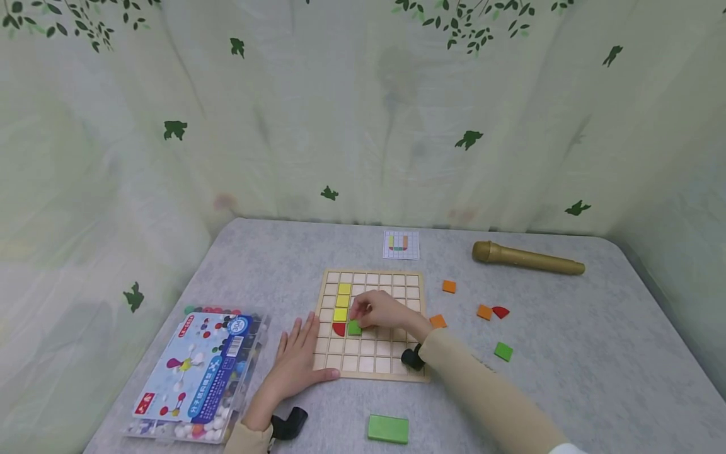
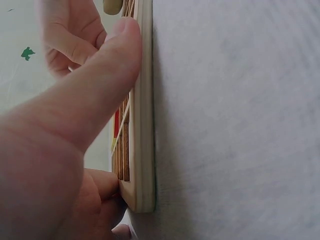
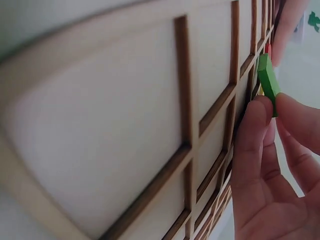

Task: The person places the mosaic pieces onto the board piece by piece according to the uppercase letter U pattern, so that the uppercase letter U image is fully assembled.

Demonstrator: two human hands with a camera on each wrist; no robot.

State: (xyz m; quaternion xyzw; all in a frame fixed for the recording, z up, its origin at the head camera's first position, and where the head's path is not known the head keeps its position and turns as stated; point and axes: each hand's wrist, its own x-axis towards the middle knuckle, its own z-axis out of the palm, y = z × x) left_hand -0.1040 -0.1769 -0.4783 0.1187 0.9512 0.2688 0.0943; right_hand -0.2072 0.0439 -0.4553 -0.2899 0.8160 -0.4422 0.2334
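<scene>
A wooden grid board point(image 1: 374, 367) lies in the middle of the table. Down its left part runs a column of yellow square tiles point(image 1: 343, 301), with a red quarter-round tile point(image 1: 338, 328) just below them. Between thumb and fingertips, my right hand point(image 1: 381, 310) pinches a green square tile point(image 3: 268, 80), tilted over the grid beside the red tile. My left hand point(image 1: 296, 360) rests along the board's left edge with its fingers straight. Its thumb point(image 2: 107, 65) lies against the front rim of the board.
Behind the board lies a small pattern card point(image 1: 401, 244). To the right are several orange tiles point(image 1: 449, 287), a red tile point(image 1: 501, 312), a green tile point(image 1: 503, 351) and a brown microphone-shaped object point(image 1: 527, 258). A green block point(image 1: 388, 429) lies in front; a plastic box point(image 1: 193, 372) stands left.
</scene>
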